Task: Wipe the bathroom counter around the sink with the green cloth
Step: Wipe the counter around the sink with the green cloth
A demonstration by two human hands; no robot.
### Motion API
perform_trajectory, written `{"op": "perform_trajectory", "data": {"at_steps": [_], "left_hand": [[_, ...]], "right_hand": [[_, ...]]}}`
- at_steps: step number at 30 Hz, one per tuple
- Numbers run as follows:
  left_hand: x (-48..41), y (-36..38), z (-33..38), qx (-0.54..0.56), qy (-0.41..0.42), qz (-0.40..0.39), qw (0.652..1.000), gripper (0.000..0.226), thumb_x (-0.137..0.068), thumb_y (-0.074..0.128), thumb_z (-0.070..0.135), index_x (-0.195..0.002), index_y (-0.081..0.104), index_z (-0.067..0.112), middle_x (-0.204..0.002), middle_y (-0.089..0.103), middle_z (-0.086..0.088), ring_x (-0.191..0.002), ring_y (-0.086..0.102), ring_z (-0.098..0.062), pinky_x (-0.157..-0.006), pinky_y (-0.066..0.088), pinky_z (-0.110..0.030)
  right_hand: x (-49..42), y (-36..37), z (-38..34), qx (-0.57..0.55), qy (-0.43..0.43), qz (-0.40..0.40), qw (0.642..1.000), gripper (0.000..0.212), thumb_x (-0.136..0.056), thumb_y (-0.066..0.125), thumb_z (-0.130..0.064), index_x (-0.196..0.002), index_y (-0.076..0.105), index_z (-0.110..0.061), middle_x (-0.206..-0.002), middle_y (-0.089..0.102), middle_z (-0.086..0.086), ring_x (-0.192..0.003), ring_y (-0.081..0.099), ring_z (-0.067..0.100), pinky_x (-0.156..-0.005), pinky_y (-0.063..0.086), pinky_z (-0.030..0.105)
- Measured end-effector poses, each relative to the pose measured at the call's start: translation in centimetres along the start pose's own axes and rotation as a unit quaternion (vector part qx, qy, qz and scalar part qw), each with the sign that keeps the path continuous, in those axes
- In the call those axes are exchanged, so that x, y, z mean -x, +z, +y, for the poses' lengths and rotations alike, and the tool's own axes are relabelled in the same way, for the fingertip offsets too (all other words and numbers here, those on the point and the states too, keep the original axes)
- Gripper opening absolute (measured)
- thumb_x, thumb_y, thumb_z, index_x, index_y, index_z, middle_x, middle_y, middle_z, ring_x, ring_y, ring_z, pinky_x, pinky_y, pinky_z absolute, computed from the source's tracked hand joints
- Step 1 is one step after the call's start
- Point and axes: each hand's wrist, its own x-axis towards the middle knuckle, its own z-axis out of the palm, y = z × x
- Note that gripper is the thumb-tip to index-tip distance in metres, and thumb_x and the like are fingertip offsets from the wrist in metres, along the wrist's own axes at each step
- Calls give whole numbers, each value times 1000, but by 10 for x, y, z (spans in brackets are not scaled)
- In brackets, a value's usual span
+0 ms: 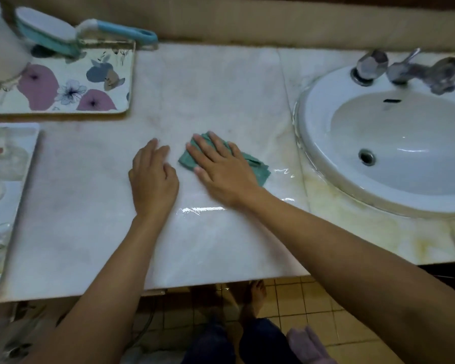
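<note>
A folded green cloth [258, 168] lies on the pale marble counter [210, 88], left of the white oval sink [394, 143]. My right hand [221, 170] presses flat on the cloth with fingers spread and covers most of it. Just to the left, my left hand [153, 177] rests palm down on the bare counter, fingers loosely together, holding nothing. Wet streaks shine on the counter near my right wrist and beside the cloth.
A flowered tray [97, 74] at the back left carries a white container [0, 48] and a blue-and-white brush [63, 32]. Another tray [13, 206] with clear items sits at the left edge. Chrome taps [410, 68] stand behind the basin. The counter's front edge overhangs a tiled floor.
</note>
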Motion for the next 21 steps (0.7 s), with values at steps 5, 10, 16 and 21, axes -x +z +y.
{"op": "perform_trajectory", "data": {"at_steps": [5, 10, 16, 21], "left_hand": [[-2, 7, 4, -60, 9, 8, 998, 42, -87, 47, 13, -128, 55, 14, -150, 40, -4, -136, 33, -28, -104, 31, -46], [-3, 9, 2, -79, 15, 14, 997, 41, -86, 48, 16, -127, 54, 14, -150, 40, -4, -135, 32, -28, -101, 33, -47], [-2, 10, 2, -75, 23, 20, 997, 40, -85, 50, 15, -125, 55, 14, -149, 41, -5, -133, 34, -30, -99, 34, -48], [-3, 9, 2, -69, 23, 17, 997, 41, -85, 49, 16, -126, 55, 13, -148, 41, -6, -134, 33, -31, -101, 33, -48]], "right_hand": [[-80, -24, 59, 17, 22, 3, 1000, 54, -101, 22, -43, -153, 17, -30, -162, 12, -6, -149, 6, 21, -116, 11, 45], [-90, -39, 122, 16, 102, 22, 994, 55, -101, 21, -43, -153, 15, -30, -162, 10, -6, -149, 5, 21, -117, 11, 45], [-29, -32, 126, -12, 157, 36, 987, 55, -102, 21, -41, -154, 11, -29, -163, 5, -7, -149, -1, 19, -119, 5, 45], [36, -21, 91, 1, 133, 17, 991, 53, -102, 21, -41, -154, 10, -33, -163, 4, -11, -149, -2, 17, -118, 9, 44]]}}
